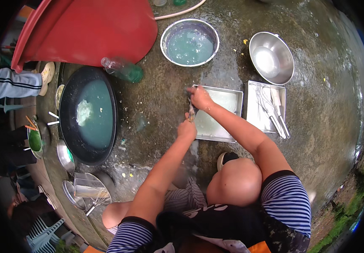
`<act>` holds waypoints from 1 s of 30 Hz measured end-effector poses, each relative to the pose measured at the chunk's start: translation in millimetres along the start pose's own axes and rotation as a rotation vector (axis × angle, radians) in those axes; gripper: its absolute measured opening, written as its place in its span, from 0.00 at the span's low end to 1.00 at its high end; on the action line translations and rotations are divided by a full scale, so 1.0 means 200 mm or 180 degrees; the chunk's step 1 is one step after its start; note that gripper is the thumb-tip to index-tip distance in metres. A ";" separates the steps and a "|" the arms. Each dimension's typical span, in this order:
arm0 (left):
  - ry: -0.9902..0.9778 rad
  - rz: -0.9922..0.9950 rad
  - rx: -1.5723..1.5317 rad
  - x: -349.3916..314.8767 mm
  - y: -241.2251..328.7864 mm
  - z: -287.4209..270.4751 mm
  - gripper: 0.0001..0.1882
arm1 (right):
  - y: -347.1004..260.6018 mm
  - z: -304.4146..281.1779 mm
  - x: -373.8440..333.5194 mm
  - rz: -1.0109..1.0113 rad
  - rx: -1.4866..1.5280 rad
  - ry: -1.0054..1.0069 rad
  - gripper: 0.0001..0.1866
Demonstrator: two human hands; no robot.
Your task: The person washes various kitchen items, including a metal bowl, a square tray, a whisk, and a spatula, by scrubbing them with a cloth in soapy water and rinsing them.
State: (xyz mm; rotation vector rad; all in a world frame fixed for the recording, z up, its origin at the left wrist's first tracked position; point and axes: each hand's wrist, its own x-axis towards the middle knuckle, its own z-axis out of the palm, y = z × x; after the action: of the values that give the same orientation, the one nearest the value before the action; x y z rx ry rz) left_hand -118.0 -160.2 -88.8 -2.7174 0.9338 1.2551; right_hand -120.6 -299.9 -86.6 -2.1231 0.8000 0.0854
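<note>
A slim object (191, 112), greyish and too small to identify, runs between my two hands at the left side of a rectangular metal pan (226, 137). My left hand (187, 129) is closed around its near end. At the far end, beside the pan's far left corner, my right hand (201, 98) has its fingers bent and pressed together; what they grip is partly hidden. Whitish, cloudy liquid lies in the pan. To its right, a second metal pan (253, 114) holds a whisk (265, 101) and other long-handled utensils.
A black basin (113, 126) of cloudy water with a white lump stands left, near a green plastic bottle (129, 72) and a large red tub (106, 33). Beyond are a metal basin of water (189, 63) and a tilted steel bowl (286, 63). Metalware (91, 185) sits lower left.
</note>
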 end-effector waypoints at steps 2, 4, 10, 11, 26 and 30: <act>0.0306 -0.0023 -0.0101 -0.04 0.02 -0.01 0.28 | 0.03 0.04 -0.07 -0.0554 0.0015 -0.0258 0.17; 0.0287 -0.0025 -0.0135 -0.08 0.03 -0.07 0.23 | 0.07 -0.02 -0.18 -0.0360 0.0025 -0.0233 0.19; 0.0171 -0.0095 -0.0068 -0.08 0.01 -0.11 0.18 | 0.19 -0.07 -0.35 0.0098 -0.0364 0.0862 0.35; 0.0118 -0.0099 -0.0061 -0.07 0.02 -0.11 0.18 | 0.23 -0.03 -0.35 0.0008 -0.0410 0.1044 0.36; -0.0053 -0.0099 -0.0254 -0.05 0.00 -0.14 0.25 | 0.05 0.17 -0.08 -0.0431 0.1172 0.1181 0.22; -0.0076 -0.0179 -0.0171 -0.07 0.05 -0.16 0.23 | 0.08 0.18 -0.15 -0.0698 -0.0068 0.0921 0.23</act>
State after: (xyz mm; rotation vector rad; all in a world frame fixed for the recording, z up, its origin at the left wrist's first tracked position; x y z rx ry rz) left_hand -107.6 -169.7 -55.4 -2.7415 0.8274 1.3184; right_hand -145.3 -266.0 -110.6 -2.2593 0.7260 -0.3370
